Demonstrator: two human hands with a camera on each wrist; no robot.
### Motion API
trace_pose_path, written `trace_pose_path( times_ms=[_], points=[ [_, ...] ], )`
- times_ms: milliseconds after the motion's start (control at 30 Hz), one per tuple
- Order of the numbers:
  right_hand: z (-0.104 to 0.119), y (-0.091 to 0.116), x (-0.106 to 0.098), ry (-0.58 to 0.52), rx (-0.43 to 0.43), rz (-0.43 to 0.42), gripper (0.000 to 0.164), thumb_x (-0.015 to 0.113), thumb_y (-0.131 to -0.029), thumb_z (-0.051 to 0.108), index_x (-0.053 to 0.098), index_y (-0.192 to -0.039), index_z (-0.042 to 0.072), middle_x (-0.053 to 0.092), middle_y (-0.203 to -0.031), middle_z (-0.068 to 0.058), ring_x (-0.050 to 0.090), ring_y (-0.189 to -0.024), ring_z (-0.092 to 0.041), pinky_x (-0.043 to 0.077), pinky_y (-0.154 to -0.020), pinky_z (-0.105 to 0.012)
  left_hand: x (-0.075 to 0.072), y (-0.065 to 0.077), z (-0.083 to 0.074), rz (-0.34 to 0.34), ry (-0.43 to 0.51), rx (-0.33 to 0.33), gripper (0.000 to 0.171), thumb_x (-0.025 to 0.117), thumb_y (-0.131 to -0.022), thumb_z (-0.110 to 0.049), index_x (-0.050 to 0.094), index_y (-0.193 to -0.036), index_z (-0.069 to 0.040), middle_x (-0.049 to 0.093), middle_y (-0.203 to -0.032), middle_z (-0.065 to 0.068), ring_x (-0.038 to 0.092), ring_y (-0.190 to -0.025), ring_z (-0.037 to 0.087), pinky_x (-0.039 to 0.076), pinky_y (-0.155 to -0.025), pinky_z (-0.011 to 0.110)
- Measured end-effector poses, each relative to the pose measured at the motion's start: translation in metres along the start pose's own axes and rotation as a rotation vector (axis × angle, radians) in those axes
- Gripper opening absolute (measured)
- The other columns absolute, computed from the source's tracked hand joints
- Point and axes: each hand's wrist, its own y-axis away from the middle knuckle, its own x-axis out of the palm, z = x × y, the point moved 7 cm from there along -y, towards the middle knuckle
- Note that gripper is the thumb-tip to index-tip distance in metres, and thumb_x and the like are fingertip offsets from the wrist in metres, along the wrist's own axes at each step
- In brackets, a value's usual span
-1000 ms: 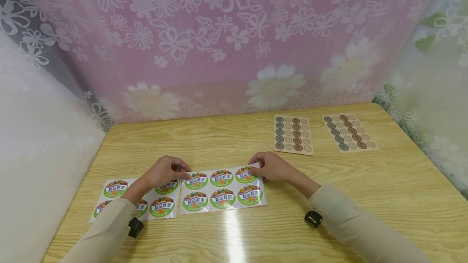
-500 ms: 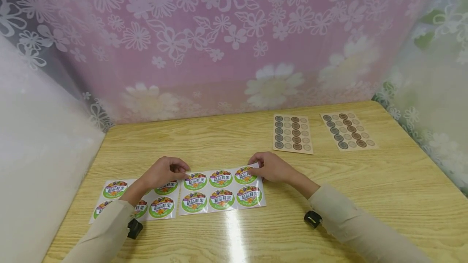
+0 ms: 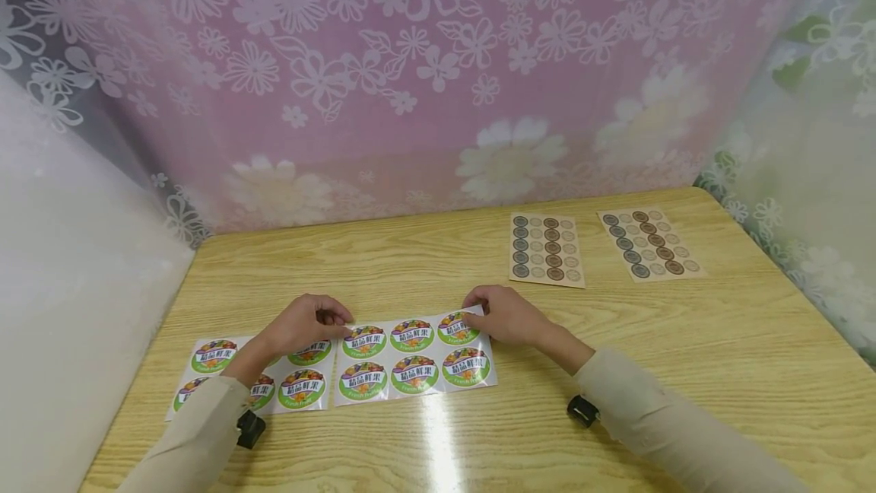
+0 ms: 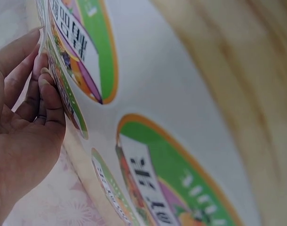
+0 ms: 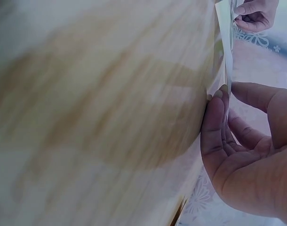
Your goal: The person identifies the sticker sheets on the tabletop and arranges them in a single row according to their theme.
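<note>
A white sheet of round fruit stickers [image 3: 414, 358], green-rimmed and printed "Fresh Fruit", lies over the table in front of me. My left hand [image 3: 301, 323] pinches its upper left corner between thumb and fingers. At the upper right corner my right hand [image 3: 512, 316] grips the same sheet, thumb on top and fingers behind; in the right wrist view that sheet [image 5: 224, 37] shows edge-on, its corner lifted. Beside it on the left lies a second sheet of fruit stickers [image 3: 301, 390], partly hidden under my left forearm. Close up, the left wrist view shows the left hand [image 4: 28, 108] against the stickers.
Two brown sheets of small round stickers lie at the back right of the wooden table [image 3: 650, 371], a nearer-to-centre one [image 3: 546, 249] and one farther right [image 3: 650, 245]. A pink flowered curtain [image 3: 383, 97] hangs behind the table, with pale curtains at both sides.
</note>
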Motion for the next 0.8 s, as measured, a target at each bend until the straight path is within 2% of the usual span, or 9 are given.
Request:
trace_pose_path(
  times_ms=[333, 567, 800],
  points=[
    [0.0024, 0.0018, -0.0004, 0.071, 0.026, -0.031, 0.015, 0.068, -0.09, 0.024, 0.067, -0.1, 0.013, 0.058, -0.081, 0.005, 0.051, -0.072, -0.013, 0.043, -0.066, -0.03, -0.0003, 0.0007, -0.0003, 0.008, -0.011, 0.011, 0.018, 0.073, -0.086, -0.016, 0.07, -0.1, -0.006, 0.061, -0.086, 0.005, 0.056, -0.071, 0.022, 0.048, -0.061, 0.028],
    [0.006, 0.0038, -0.0032, 0.136, 0.001, -0.056, 0.015, 0.07, -0.089, 0.024, 0.068, -0.098, 0.013, 0.056, -0.082, 0.005, 0.049, -0.073, -0.013, 0.043, -0.066, -0.03, -0.0002, 0.001, -0.0005, 0.005, -0.026, 0.027, 0.017, 0.072, -0.087, -0.016, 0.07, -0.101, -0.006, 0.061, -0.085, 0.004, 0.055, -0.071, 0.021, 0.048, -0.061, 0.028],
    [0.0056, 0.0084, -0.0076, 0.23, 0.001, -0.097, 0.019, 0.069, -0.089, 0.028, 0.068, -0.101, 0.013, 0.057, -0.094, 0.002, 0.051, -0.082, -0.013, 0.045, -0.072, -0.032, 0.0012, 0.0013, -0.003, -0.008, -0.044, 0.023, 0.015, 0.067, -0.091, -0.013, 0.069, -0.103, -0.005, 0.061, -0.087, 0.004, 0.055, -0.073, 0.021, 0.049, -0.062, 0.029]
  ],
)
